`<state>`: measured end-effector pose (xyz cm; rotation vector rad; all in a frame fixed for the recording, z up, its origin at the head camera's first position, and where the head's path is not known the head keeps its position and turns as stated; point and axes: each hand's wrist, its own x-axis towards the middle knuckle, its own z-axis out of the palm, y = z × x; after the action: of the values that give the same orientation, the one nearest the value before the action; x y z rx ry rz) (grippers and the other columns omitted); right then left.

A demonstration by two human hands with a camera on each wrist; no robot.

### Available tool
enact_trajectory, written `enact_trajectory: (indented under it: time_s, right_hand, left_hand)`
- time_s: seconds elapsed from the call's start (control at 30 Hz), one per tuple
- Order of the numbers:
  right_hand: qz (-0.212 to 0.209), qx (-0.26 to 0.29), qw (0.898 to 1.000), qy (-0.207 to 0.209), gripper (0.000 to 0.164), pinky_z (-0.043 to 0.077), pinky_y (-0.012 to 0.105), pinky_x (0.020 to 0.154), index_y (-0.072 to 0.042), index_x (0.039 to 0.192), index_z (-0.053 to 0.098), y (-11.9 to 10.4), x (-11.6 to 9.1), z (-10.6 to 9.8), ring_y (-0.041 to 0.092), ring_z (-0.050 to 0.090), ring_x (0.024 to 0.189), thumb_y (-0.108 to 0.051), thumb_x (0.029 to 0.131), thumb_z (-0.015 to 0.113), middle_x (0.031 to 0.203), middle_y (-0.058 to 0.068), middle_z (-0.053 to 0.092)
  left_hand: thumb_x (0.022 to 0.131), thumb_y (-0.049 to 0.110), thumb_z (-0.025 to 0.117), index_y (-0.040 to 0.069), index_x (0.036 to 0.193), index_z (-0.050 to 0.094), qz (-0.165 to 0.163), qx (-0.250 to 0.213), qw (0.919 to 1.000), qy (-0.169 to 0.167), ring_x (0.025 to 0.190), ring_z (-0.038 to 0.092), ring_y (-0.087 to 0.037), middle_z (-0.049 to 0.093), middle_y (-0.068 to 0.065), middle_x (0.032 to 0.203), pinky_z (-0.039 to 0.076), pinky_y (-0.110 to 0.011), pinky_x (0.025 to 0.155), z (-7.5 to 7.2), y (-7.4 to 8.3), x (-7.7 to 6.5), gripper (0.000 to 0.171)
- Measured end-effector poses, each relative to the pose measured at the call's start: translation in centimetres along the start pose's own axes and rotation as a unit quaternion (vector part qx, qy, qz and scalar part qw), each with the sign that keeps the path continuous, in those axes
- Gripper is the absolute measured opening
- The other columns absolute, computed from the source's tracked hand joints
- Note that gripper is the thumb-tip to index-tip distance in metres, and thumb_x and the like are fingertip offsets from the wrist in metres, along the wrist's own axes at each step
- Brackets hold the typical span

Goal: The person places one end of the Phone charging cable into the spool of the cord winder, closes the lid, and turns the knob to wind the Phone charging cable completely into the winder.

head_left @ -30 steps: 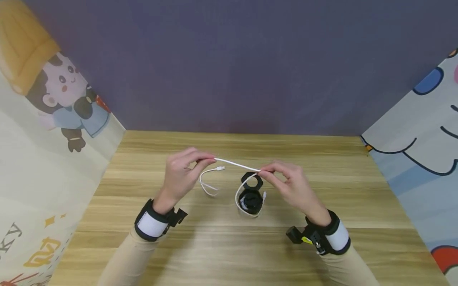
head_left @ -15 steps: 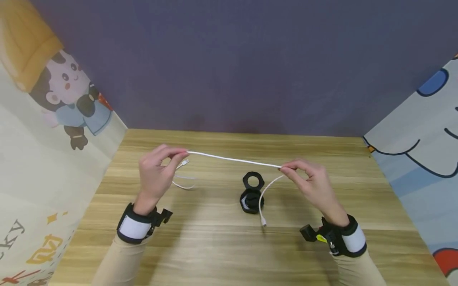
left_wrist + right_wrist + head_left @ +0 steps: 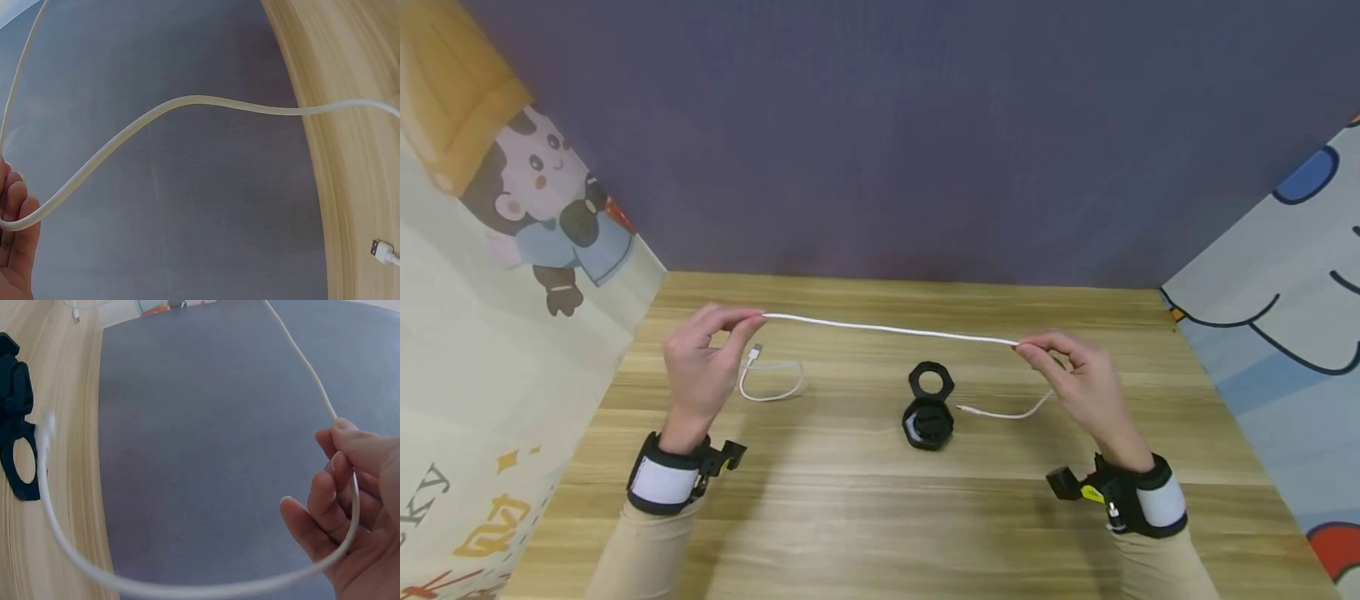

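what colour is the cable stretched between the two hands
The cable is white; it shows best in the head view.

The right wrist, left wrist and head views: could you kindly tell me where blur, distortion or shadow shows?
Right wrist: the white USB cable has a smeared connector; left wrist: the wooden tabletop has a bowed edge, probably lens distortion; head: soft shadows darken the tabletop beside both beige sleeves.
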<state>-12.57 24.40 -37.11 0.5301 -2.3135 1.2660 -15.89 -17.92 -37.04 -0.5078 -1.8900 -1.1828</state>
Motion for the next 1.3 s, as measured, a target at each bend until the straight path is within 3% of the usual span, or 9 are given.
enact_trajectory:
  time_s: [0.27,0.53,0.77,0.97,1.1,1.2,1.3]
  right_hand:
    - [0.023,-0.016,0.999,0.018,0.006,0.046,0.012,0.065,-0.001,0.096,0.078,1.2,-0.6,-1.1,0.003,0.062,0.075,-0.003,0.095,0.073,0.090,0.001,0.075]
    - [0.031,-0.026,0.999,0.020,0.006,0.045,0.012,0.064,0.001,0.096,0.077,1.8,-0.8,-1.5,0.002,0.061,0.074,0.003,0.093,0.073,0.089,-0.005,0.074]
    - [0.072,-0.030,0.996,0.031,0.009,0.048,0.010,0.069,0.001,0.097,0.077,2.0,-1.1,-2.1,0.000,0.063,0.078,-0.006,0.096,0.073,0.091,-0.005,0.076]
    - [0.052,-0.032,0.997,0.044,0.013,0.048,0.009,0.070,0.005,0.097,0.076,2.8,-1.5,-3.0,-0.001,0.063,0.078,-0.008,0.097,0.073,0.091,0.001,0.077]
    - [0.047,-0.042,0.997,0.050,0.007,0.048,0.008,0.070,0.005,0.098,0.076,3.1,-1.8,-3.5,-0.001,0.063,0.078,0.001,0.095,0.072,0.093,-0.012,0.075]
    - [0.065,-0.042,0.996,0.053,0.007,0.048,0.008,0.072,0.005,0.099,0.076,3.2,-1.9,-3.6,-0.001,0.063,0.079,0.004,0.094,0.071,0.094,-0.021,0.071]
    - [0.073,-0.044,0.994,0.062,0.007,0.048,0.008,0.075,0.006,0.099,0.076,3.3,-2.0,-3.6,-0.002,0.062,0.080,0.003,0.095,0.071,0.092,-0.016,0.073]
  left_hand:
    - [0.076,-0.014,0.082,-0.005,0.085,0.078,-0.016,0.022,0.9996,0.012,0.079,0.058,0.009,0.073,-0.020,0.077,0.047,-0.011,0.077,-0.9,-0.5,-0.2,0.013]
    - [0.075,-0.015,0.082,-0.005,0.084,0.078,-0.019,0.030,0.9993,0.013,0.079,0.058,0.011,0.073,-0.021,0.077,0.046,-0.009,0.076,-1.2,-0.7,-0.5,0.014]
    - [0.077,-0.014,0.082,-0.005,0.085,0.079,-0.028,0.037,0.9988,0.012,0.079,0.058,0.011,0.073,-0.020,0.077,0.045,-0.009,0.075,-1.5,-0.9,-0.8,0.013]
    - [0.080,-0.011,0.082,-0.005,0.086,0.079,-0.032,0.040,0.9986,0.011,0.077,0.058,0.010,0.073,-0.019,0.077,0.045,-0.011,0.072,-1.8,-1.4,-1.1,0.009]
    - [0.080,-0.010,0.082,-0.005,0.085,0.079,-0.036,0.046,0.9983,0.006,0.076,0.058,0.010,0.073,-0.018,0.076,0.045,-0.012,0.070,-1.9,-1.5,-1.3,0.007]
    - [0.079,-0.011,0.082,-0.005,0.085,0.079,-0.046,0.045,0.9979,0.005,0.076,0.058,0.010,0.073,-0.018,0.077,0.044,-0.011,0.069,-1.7,-1.3,-1.4,0.009]
    - [0.079,-0.012,0.082,-0.004,0.086,0.079,-0.055,0.036,0.9978,0.003,0.077,0.059,0.010,0.074,-0.018,0.079,0.045,-0.010,0.071,-1.2,-1.0,-1.7,0.011]
